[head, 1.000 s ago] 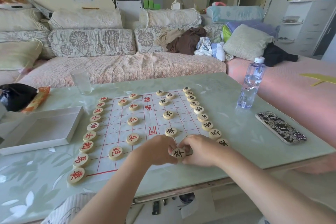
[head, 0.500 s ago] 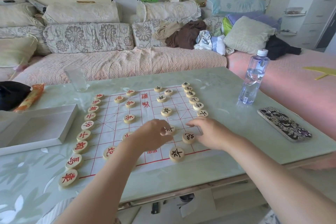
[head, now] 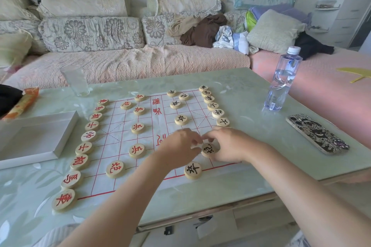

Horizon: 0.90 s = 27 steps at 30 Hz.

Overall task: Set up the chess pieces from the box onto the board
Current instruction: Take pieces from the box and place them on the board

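Note:
A white paper chess board [head: 120, 136] with red lines lies on the glass table. Round wooden pieces stand on it: red-lettered ones down the left side, such as the nearest red piece [head: 63, 199], and black-lettered ones along the right. My left hand [head: 178, 149] pinches a black-lettered piece, mostly hidden under its fingers. My right hand [head: 230, 144] curls round a black cannon piece [head: 209, 149] lying on the board. A black soldier piece [head: 193, 170] lies just in front of both hands. The open white box [head: 38, 140] sits left of the board.
A water bottle [head: 284, 80] stands at the right back of the table [head: 251, 176] and a patterned phone [head: 317, 133] lies to the right. A clear glass [head: 76, 80] stands behind the board. A sofa with cushions and clothes runs behind the table.
Both hands moved from the board's near edge up and away from me, leaving the black soldier piece behind. The right hand now closes round the cannon piece.

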### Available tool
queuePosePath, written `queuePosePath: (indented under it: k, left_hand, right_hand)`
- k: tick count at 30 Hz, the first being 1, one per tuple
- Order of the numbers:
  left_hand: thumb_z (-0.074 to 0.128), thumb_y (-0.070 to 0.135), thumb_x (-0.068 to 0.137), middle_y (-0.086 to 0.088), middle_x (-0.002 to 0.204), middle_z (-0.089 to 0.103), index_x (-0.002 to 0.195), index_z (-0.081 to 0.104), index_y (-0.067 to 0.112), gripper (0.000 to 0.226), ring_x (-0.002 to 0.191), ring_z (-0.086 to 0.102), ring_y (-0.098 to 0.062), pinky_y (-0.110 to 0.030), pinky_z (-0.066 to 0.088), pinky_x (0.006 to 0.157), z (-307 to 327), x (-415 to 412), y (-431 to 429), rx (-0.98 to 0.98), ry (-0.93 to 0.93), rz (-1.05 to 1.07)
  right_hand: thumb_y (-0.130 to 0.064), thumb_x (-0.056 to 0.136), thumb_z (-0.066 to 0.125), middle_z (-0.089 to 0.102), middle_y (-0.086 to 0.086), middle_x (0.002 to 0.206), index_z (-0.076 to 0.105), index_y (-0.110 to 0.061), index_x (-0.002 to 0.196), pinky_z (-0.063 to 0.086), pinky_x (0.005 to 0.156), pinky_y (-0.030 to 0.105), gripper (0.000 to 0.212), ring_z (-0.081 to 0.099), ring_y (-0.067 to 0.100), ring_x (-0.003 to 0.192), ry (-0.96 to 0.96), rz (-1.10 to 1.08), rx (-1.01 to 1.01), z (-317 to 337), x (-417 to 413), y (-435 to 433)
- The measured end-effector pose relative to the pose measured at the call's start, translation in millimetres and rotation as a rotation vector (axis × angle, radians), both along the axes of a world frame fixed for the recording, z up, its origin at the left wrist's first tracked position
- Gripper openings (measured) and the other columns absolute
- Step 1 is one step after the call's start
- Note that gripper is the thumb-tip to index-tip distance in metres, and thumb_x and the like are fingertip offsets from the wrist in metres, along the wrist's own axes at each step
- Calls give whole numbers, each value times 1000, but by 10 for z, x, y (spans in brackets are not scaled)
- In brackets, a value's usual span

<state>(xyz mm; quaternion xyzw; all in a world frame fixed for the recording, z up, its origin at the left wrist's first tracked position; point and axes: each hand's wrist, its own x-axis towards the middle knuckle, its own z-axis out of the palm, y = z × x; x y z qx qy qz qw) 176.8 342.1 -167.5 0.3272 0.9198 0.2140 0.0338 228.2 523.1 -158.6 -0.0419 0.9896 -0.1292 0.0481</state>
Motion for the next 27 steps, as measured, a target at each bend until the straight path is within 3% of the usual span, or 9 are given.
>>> queuePosePath:
  k: [3, 10, 12, 16, 19, 24, 27]
  left_hand:
    - [60, 28, 84, 11, 104, 61, 112, 65, 33, 28, 95, 58, -12, -32, 52, 82, -56, 35, 41, -48, -31, -22]
    - [59, 30, 85, 17, 105, 64, 113, 64, 36, 30, 88, 56, -7, -26, 49, 77, -61, 62, 5, -64, -41, -4]
    - [60, 30, 85, 18, 104, 64, 116, 62, 35, 31, 87, 56, -7, -25, 48, 77, -48, 78, -17, -49, -39, -4]
    - [59, 32, 89, 19, 101, 63, 119, 59, 36, 30, 82, 56, -5, -21, 45, 74, 35, 40, -65, 42, -52, 38]
    - [55, 30, 90, 21, 93, 61, 112, 62, 36, 24, 78, 57, -4, -21, 47, 66, 69, -80, -148, 121, -44, 114]
    - [55, 27, 91, 16, 103, 59, 116, 60, 32, 26, 86, 57, -6, -27, 53, 72, 69, -400, -266, 126, 18, 188]
    - [56, 25, 91, 12, 109, 57, 122, 57, 28, 31, 96, 58, -10, -30, 55, 74, 55, -662, -272, 100, 7, 226]
  right_hand:
    - [-57, 84, 63, 56, -15, 107, 65, -40, 116, 48, 92, 32, 37, 56, 13, 107, -12, 7, -45, -22, 21, 8]
    - [-68, 80, 57, 58, -12, 96, 69, -35, 99, 53, 80, 33, 40, 60, 12, 90, 10, 2, -46, -48, 37, -31]
    - [-68, 78, 57, 58, -13, 101, 67, -35, 103, 52, 82, 33, 43, 59, 13, 93, -1, -3, -63, -36, 35, -32]
    - [-51, 83, 68, 53, -14, 119, 56, -35, 134, 45, 97, 31, 55, 53, 10, 112, 36, -70, -187, 13, -41, 15]
    - [-42, 88, 65, 53, -12, 126, 57, -33, 134, 43, 102, 34, 48, 51, 12, 119, 111, -94, -245, 33, -172, -3]
    - [-35, 93, 60, 56, -12, 123, 59, -32, 130, 41, 87, 28, 37, 53, 12, 113, 151, -107, -236, 36, -579, -113]
    - [-39, 91, 62, 58, -10, 123, 58, -30, 131, 41, 86, 27, 42, 56, 15, 115, 125, -163, -235, -3, -901, -139]
